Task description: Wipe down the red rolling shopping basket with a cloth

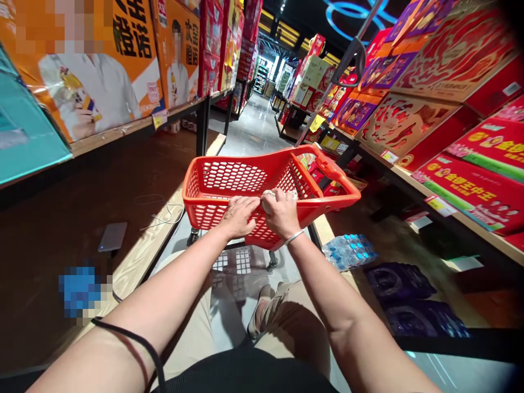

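A red plastic shopping cart (pixel 229 158) with a lattice basket stands sideways before me in the aisle. My left hand (pixel 239 216) lies over its near rim, fingers bent across the edge and thumb on the outer side. Beside it, my right hand (pixel 282 214) is closed around a crumpled whitish cloth (pixel 268 194), pressed against the same rim. Part of the cloth is hidden under my fingers. The basket's visible inside shows only its lattice walls and, at the right, a divider (pixel 303 174) near the handle (pixel 333 169).
Shelves with orange drink cartons (pixel 135 82) line the left; red gift boxes (pixel 470 185) fill the right. Low on the right lie wrapped water bottles (pixel 350 251) and purple packs (pixel 399 281). A white device (pixel 113 236) with cables lies at lower left. A dark cable (pixel 135 335) crosses my left forearm.
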{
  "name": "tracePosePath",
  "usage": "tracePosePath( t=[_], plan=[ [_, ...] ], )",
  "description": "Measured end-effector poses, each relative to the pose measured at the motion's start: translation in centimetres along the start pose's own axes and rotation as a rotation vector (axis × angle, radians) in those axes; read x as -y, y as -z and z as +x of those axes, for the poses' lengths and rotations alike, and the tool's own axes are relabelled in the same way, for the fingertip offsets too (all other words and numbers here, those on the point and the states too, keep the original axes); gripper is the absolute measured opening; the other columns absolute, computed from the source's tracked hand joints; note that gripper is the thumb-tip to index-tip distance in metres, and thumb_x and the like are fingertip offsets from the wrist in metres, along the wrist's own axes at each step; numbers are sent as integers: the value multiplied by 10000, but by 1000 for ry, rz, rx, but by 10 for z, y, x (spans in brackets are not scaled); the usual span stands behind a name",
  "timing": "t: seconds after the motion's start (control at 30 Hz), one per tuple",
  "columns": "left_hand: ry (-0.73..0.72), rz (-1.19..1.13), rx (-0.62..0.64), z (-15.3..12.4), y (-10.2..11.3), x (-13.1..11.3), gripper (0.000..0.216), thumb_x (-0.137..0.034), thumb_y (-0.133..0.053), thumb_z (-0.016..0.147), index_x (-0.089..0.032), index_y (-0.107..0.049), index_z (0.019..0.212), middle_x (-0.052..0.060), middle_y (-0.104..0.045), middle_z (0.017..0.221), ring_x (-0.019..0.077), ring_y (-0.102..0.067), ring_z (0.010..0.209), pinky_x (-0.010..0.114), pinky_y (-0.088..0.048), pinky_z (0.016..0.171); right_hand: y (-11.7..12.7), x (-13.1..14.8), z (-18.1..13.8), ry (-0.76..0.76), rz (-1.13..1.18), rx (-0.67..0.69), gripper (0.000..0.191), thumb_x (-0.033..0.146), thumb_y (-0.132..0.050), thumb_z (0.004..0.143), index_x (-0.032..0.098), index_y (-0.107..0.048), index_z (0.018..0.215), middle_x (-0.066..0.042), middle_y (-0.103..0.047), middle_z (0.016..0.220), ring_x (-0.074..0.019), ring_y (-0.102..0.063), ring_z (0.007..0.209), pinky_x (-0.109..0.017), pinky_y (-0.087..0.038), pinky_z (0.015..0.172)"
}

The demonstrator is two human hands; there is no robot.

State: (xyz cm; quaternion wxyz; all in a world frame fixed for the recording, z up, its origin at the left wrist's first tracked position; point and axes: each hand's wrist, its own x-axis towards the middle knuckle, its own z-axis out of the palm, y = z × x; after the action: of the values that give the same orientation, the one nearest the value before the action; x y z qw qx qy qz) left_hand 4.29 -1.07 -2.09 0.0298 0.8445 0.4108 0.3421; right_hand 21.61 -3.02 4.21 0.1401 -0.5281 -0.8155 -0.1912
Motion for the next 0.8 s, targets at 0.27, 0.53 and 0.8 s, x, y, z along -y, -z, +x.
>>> tracePosePath(
  t=[0.27,0.53,0.8],
  plan=[
    [-9,-74,24,4,3,7,574,-300,-566,816,-245,-578,1387,82,-636,1397,279,-569,1257,471,-327,1080,48,-130,-24,-53,-96,-73,320,203,-609,796,259,-711,1095,-87,-638,1203,-271,-542,1019,-474,-346,966],
    [26,-73,79,24,2,22,562,-347,-572,819,-238,-591,1370,81,-636,1393,277,-561,1264,481,-317,1113,63,-159,-19,-100,-126,14,255,202,-624,736,223,-712,974,-86,-609,995,-243,-516,876,-369,-379,770],
    [250,48,40,39,12,17,598,-464,-609,833,-227,-562,1380,105,-617,1347,306,-493,1305,521,-162,1235,62,-112,-25,-49,-82,-17,468,109,-599,721,249,-679,1160,-109,-586,1188,-298,-498,1001,-423,-405,850]
  ],
)
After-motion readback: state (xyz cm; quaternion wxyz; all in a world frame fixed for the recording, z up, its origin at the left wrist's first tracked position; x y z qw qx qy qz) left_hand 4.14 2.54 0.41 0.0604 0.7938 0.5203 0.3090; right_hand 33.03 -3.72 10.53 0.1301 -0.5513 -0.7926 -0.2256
